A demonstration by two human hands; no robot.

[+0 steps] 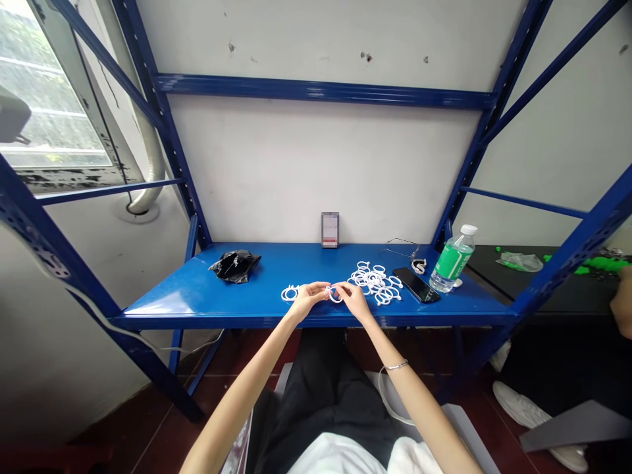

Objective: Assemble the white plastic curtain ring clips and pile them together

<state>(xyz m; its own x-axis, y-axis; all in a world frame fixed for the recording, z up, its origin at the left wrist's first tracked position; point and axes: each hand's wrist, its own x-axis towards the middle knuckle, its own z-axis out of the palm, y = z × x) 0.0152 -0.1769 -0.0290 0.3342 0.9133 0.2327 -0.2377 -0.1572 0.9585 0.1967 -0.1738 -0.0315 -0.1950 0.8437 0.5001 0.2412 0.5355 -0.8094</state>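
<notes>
Close together near the front edge of the blue shelf, my left hand and my right hand pinch a small white plastic ring between their fingertips. The fingers hide part of the ring. Just right of my right hand lies a loose pile of white rings with small knobs on them. A smaller group of white rings rests beside my left hand, on its left.
A crumpled black plastic bag lies at the left. A black phone, a green-labelled water bottle and a white cable are at the right. A small upright card or screen leans at the back. Blue posts frame the shelf.
</notes>
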